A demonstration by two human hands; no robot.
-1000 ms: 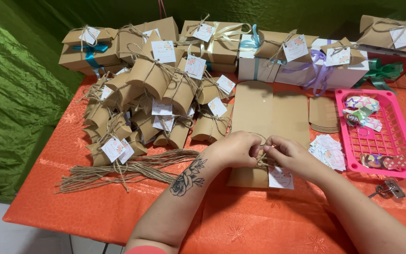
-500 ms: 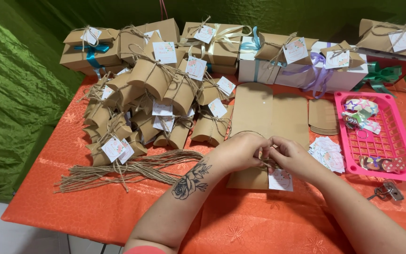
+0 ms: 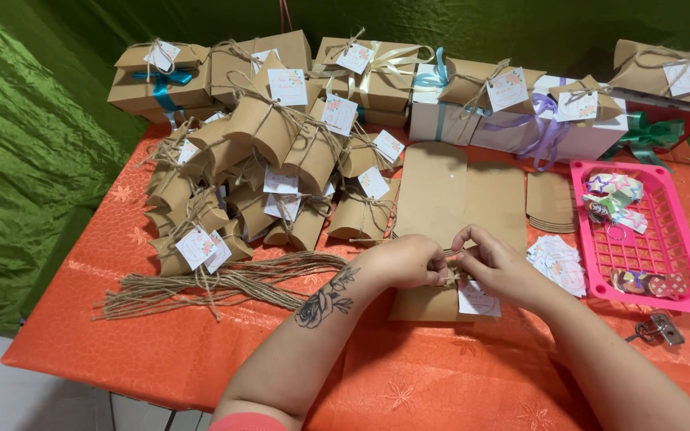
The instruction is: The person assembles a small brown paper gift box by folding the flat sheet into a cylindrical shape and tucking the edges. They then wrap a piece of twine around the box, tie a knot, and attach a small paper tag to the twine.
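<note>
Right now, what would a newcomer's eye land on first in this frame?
Probably the left hand and right hand, working twine at a tagged kraft box at the centre of the orange table. Behind-left rises a pile of tied pillow boxes; a pink basket sits right.

Bare forearms, rose tattoo [image 3: 325, 298] on left forearm, coral sleeve edge [image 3: 247, 421] at left upper arm

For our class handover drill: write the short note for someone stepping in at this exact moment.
Left hand and right hand both pinch the jute twine over a kraft pillow box, with a white tag on it.
Done: a pile of tied boxes to the left.
Left: the knot looks unfinished; loose twine bundle, spare tags and flat boxes wait nearby.
</note>
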